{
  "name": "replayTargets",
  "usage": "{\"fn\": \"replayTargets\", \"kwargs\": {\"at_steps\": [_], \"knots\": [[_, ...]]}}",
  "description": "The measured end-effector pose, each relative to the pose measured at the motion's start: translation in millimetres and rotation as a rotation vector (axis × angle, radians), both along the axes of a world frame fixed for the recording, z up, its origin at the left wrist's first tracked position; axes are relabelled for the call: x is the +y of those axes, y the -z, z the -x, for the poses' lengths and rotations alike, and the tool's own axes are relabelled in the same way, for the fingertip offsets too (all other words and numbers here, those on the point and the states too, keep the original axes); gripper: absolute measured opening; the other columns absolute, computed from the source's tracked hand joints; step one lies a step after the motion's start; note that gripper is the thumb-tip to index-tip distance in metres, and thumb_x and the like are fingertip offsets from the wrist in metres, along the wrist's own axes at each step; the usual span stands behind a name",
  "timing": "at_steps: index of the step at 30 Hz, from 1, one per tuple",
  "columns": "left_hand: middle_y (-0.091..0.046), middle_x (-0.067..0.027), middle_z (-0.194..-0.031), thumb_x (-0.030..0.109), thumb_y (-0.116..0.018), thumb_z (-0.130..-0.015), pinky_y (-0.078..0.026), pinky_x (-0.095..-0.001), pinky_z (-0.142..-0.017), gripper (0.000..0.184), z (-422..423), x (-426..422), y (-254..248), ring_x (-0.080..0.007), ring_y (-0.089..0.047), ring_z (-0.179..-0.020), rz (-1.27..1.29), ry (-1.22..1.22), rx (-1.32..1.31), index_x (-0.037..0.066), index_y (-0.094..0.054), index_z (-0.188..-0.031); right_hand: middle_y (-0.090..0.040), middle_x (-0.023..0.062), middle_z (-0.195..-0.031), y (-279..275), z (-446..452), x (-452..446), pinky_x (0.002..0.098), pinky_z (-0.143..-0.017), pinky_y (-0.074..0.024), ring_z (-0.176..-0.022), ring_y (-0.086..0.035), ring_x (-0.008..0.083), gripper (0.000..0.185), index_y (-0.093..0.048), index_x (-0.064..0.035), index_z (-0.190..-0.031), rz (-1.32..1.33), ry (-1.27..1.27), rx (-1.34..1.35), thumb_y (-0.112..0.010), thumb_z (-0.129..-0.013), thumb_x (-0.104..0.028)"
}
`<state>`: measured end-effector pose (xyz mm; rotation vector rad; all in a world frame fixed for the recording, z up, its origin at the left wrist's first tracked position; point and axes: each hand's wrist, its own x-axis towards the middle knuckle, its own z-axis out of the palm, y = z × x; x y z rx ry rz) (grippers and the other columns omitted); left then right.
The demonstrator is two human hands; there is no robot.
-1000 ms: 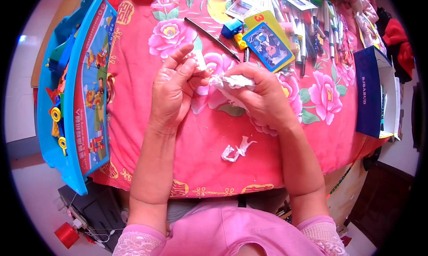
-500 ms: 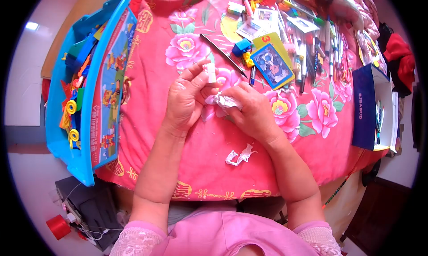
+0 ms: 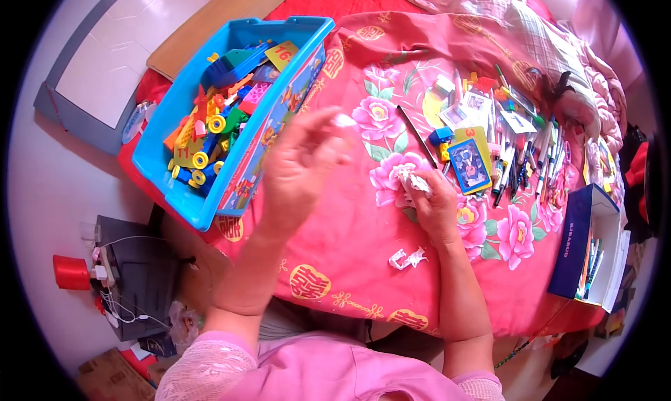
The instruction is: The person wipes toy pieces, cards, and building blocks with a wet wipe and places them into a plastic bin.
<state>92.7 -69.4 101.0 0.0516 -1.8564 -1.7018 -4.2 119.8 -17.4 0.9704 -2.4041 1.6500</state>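
Note:
My left hand [image 3: 307,160] is raised beside the blue bin's right side, its fingers closed on a small white piece [image 3: 343,121], blurred by motion. In my right hand [image 3: 437,205] is a crumpled white tissue [image 3: 418,182], pinched over the pink flowered cloth [image 3: 349,240]. Another torn scrap of white tissue [image 3: 407,258] lies on the cloth below my right hand. The blue bin [image 3: 222,212] holds toy bricks, yellow wheels and number cards.
Pens [image 3: 503,165], a number 3 card [image 3: 470,166], small blue and yellow bricks [image 3: 441,136] and a black stick [image 3: 418,135] lie beyond my right hand. An open dark blue box [image 3: 571,244] stands at the right edge.
The view has turned left, showing more of the bin. My left hand has moved away from my right hand toward the bin with the white piece. The tissue stays in my right hand.

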Motion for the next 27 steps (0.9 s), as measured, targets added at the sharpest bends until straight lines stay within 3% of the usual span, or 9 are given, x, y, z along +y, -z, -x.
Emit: {"fn": "replayTargets", "kwargs": {"at_steps": [6, 10, 12, 13, 15, 20, 21, 24, 27], "knots": [[-0.059, -0.0074, -0.099, 0.009, -0.056, -0.087, -0.049, -0.0229, -0.071, 0.028, -36, -83, -60, -0.0123, -0.059, -0.087, 0.469, -0.374, -0.153, 0.001, -0.053, -0.114, -0.057, 0.0123, -0.080, -8, -1, 0, 0.0333, -0.058, -0.0469, -0.072, -0.060, 0.0272, 0.019, -0.059, -0.0040, -0.092, 0.001, 0.000, -0.017, -0.062, -0.073, 0.000], [-0.061, -0.0099, -0.099, 0.018, -0.056, -0.088, -0.048, -0.0243, -0.074, 0.028, -32, -155, -62, -0.0142, -0.059, -0.089, 1.004, -0.532, -0.408, 0.002, -0.057, -0.111, -0.058, 0.0133, -0.082, 1, 3, 1, 0.0353, -0.064, -0.0471, -0.077, -0.060, 0.0304, 0.022, -0.059, -0.0053, -0.095, -0.012, -0.002, 0.002, -0.060, -0.073, -0.002], [-0.061, -0.0131, -0.101, 0.022, -0.055, -0.088, -0.047, -0.0283, -0.077, 0.031, -26, -160, -65, -0.0197, -0.059, -0.092, 1.019, -0.619, -0.557, 0.002, -0.057, -0.112, -0.058, 0.0127, -0.085, 7, 5, 3, 0.0368, -0.067, -0.0471, -0.079, -0.059, 0.0310, 0.023, -0.059, -0.0069, -0.096, -0.028, -0.006, -0.025, -0.059, -0.074, -0.005], [-0.059, -0.0144, -0.104, 0.021, -0.056, -0.087, -0.045, -0.0318, -0.081, 0.032, -27, -178, -57, -0.0241, -0.057, -0.096, 1.095, -0.616, -0.472, 0.001, -0.057, -0.111, -0.058, 0.0120, -0.086, 7, 5, 5, 0.0375, -0.067, -0.0472, -0.079, -0.059, 0.0310, 0.022, -0.059, -0.0077, -0.096, -0.013, -0.002, 0.016, -0.059, -0.073, -0.006], [-0.056, -0.0131, -0.111, 0.019, -0.053, -0.088, -0.042, -0.0311, -0.088, 0.031, -24, -149, -62, -0.0236, -0.054, -0.104, 1.037, -0.673, -0.401, 0.003, -0.055, -0.115, -0.059, 0.0107, -0.088, 6, 4, 5, 0.0385, -0.067, -0.0473, -0.081, -0.059, 0.0312, 0.022, -0.059, -0.0091, -0.096, -0.016, 0.027, 0.062, -0.060, -0.073, -0.008], [-0.057, -0.0104, -0.108, 0.010, -0.057, -0.085, -0.042, -0.0304, -0.089, 0.027, -9, -27, -43, -0.0181, -0.053, -0.104, 0.662, -0.303, -0.179, 0.002, -0.057, -0.111, -0.058, 0.0093, -0.087, -1, -1, 4, 0.0393, -0.066, -0.0480, -0.082, -0.059, 0.0306, 0.023, -0.057, -0.0118, -0.096, -0.097, 0.046, 0.059, -0.061, -0.074, -0.012], [-0.057, -0.0105, -0.107, 0.007, -0.058, -0.083, -0.043, -0.0303, -0.087, 0.028, 0, -12, -31, -0.0181, -0.054, -0.101, 0.720, -0.205, -0.170, 0.001, -0.057, -0.110, -0.059, 0.0095, -0.085, -3, -2, 4, 0.0374, -0.065, -0.0475, -0.079, -0.060, 0.0294, 0.021, -0.060, -0.0098, -0.093, -0.105, 0.060, 0.045, -0.067, -0.073, -0.015], [-0.058, -0.0125, -0.101, 0.005, -0.060, -0.079, -0.046, -0.0316, -0.078, 0.031, 44, 25, 10, -0.0196, -0.057, -0.090, 0.779, 0.073, -0.140, -0.001, -0.056, -0.110, -0.057, 0.0096, -0.087, -4, -3, 5, 0.0408, -0.062, -0.0479, -0.076, -0.060, 0.0311, 0.022, -0.055, -0.0122, -0.093, -0.145, 0.009, 0.088, -0.064, -0.073, -0.018], [-0.058, -0.0160, -0.098, 0.011, -0.061, -0.079, -0.047, -0.0330, -0.074, 0.033, 100, 45, 51, -0.0254, -0.059, -0.083, 0.642, 0.165, -0.235, -0.001, -0.055, -0.109, -0.056, 0.0100, -0.085, -4, -3, 5, 0.0423, -0.060, -0.0473, -0.073, -0.060, 0.0312, 0.023, -0.054, -0.0119, -0.091, -0.174, 0.002, 0.081, -0.065, -0.073, -0.021]]}}
